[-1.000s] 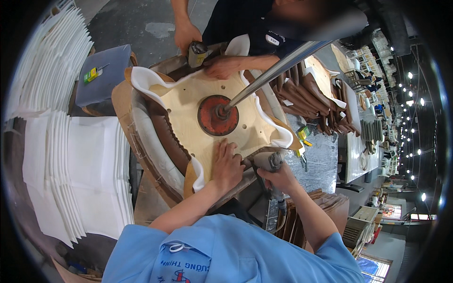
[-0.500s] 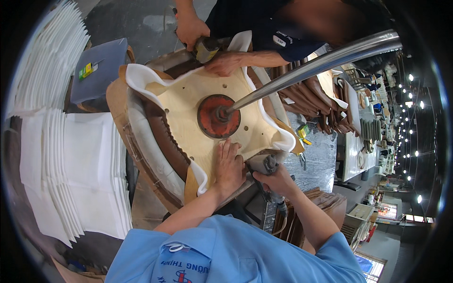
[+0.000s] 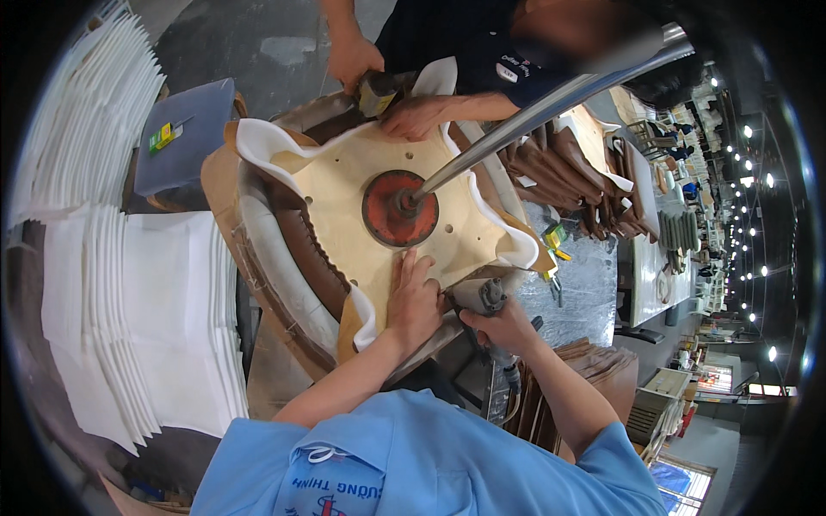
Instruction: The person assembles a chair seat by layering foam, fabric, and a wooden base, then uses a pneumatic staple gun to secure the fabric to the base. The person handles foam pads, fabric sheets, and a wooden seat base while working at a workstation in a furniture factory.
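Observation:
A pale plywood seat panel (image 3: 340, 219) lies in front of me, edged with white padding (image 3: 366, 316) and brown leather (image 3: 301, 245). A round red press plate (image 3: 375, 209) on a shiny metal rod (image 3: 525, 116) bears down on its middle. My left hand (image 3: 416, 303) lies on the panel's near part, fingers stretched toward the plate. In my right hand (image 3: 509, 330) is a grey staple gun (image 3: 478, 296), its nose at the panel's near edge. Across from me, a co-worker's hand (image 3: 415, 117) presses the far edge, and their other hand grips a second staple gun (image 3: 376, 93).
White sheet stacks (image 3: 176, 318) stand at left, near a blue-grey padded seat (image 3: 185, 129) with a yellow-green box (image 3: 162, 138). Brown leather pieces (image 3: 564, 172) are piled at right beside a plastic-covered table (image 3: 576, 292). Brown sheets (image 3: 594, 378) lie near my right forearm.
The view has shifted slightly. My left hand stays on the panel and my right hand keeps the staple gun at the near edge. The co-worker's hands stay in nearly the same place.

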The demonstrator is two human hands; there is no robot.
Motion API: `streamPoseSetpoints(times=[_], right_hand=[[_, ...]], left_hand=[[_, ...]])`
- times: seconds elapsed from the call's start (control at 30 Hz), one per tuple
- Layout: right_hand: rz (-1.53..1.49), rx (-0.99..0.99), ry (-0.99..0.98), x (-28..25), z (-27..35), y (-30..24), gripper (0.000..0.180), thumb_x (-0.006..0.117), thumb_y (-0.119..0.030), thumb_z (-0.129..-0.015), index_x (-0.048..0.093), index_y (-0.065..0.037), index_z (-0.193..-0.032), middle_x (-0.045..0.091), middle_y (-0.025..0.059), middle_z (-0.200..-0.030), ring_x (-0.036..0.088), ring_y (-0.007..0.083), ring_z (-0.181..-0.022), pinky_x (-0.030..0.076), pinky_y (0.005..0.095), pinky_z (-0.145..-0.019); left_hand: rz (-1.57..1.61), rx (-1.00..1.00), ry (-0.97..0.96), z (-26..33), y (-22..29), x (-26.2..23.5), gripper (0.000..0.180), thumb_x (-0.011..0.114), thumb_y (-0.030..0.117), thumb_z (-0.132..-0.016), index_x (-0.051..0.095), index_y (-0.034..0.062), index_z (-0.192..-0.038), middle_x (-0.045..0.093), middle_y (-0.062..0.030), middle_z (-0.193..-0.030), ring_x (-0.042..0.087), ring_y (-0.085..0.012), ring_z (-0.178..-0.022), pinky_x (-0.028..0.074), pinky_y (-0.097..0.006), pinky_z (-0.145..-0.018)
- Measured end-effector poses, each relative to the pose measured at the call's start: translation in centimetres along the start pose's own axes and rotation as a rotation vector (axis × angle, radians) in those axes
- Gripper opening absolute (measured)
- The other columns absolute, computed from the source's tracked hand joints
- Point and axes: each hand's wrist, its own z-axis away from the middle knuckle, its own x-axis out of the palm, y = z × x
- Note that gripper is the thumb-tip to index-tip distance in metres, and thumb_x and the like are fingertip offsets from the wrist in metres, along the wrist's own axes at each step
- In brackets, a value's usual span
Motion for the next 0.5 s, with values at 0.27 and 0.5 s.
streamPoseSetpoints(times=[0.27,0.5], right_hand=[[0.057,0.054,-0.041,0.4,-0.4,-1.3,0.033,0.086,-0.023,-0.096,0.075,0.003,-0.112,0.071,0.0051,-0.073,0.066,0.014,-0.055,0.054,0.0337,-0.054],[0.064,0.069,-0.001,0.3,-1.0,-1.1,0.034,0.088,-0.025,-0.096,0.074,0.003,-0.11,0.07,0.0056,-0.07,0.066,0.0138,-0.054,0.052,0.0337,-0.052]], left_hand=[[0.033,-0.02,0.035,0.3,0.1,0.5,0.01,0.075,0.008,-0.088,0.076,-0.0015,-0.089,0.055,-0.0195,-0.152,0.028,-0.0471,-0.163,0.018,-0.067,-0.135],[-0.01,-0.032,0.016,1.7,0.3,-1.9,0.052,0.086,0.009,-0.081,0.058,-0.0018,-0.124,0.041,-0.031,-0.159,0.026,-0.0595,-0.16,0.022,-0.069,-0.132]])
